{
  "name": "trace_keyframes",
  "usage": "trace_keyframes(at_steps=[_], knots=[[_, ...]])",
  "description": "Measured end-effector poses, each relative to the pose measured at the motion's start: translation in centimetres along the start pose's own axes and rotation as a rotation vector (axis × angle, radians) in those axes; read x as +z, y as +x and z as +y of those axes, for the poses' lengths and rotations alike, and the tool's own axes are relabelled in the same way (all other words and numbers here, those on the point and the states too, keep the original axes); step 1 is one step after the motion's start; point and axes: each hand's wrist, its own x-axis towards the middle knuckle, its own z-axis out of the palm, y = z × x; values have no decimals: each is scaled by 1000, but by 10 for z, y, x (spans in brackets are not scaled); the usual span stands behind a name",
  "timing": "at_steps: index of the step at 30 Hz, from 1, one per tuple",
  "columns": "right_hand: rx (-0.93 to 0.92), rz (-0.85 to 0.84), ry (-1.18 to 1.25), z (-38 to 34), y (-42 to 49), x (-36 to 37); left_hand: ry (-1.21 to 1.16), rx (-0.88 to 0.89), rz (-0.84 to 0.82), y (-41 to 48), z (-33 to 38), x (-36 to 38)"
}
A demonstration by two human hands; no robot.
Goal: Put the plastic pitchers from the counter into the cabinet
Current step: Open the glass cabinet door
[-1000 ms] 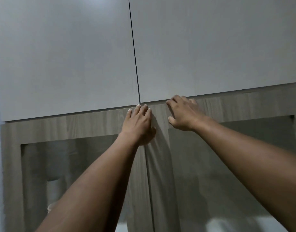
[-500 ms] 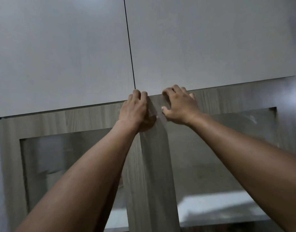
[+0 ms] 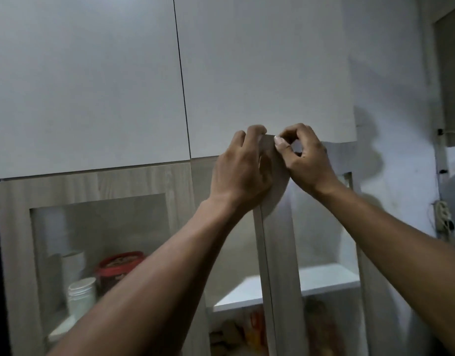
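Wood-grain, glass-paned cabinet door (image 3: 275, 227) ajar, both hands on top.

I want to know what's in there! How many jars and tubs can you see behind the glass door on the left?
Red-lidded round tub: 1
Clear plastic jar with white screw lid: 1
Tall white cylinder container: 1
Total: 3

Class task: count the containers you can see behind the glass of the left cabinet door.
3: a tall white cylinder at the back left, a red-lidded tub right of it, and a clear jar with white lid in front. The left forearm may hide others.
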Motion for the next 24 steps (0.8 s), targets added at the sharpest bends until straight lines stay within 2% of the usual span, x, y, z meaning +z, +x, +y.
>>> trace_keyframes(at_steps=[6, 10, 14, 18, 20, 22, 24], knots=[[130, 17, 212, -9, -27, -108, -349, 69, 207, -2, 114, 26], [265, -20, 347, -9, -49, -185, -610, 8, 223, -6, 189, 61], [405, -48, 343, -7, -77, -269, -697, -4, 165, -12, 261, 99], [547, 132, 369, 5, -96, -338, -651, 109, -17, -35, 313, 149], [553, 180, 212, 15, -101, -363, -593, 156, -170, -46, 332, 171], [508, 184, -72, 26, -107, -383, -526, 196, -309, -50, 346, 194], [449, 180, -357, 40, -116, -399, -474, 237, -379, -50, 357, 218]])
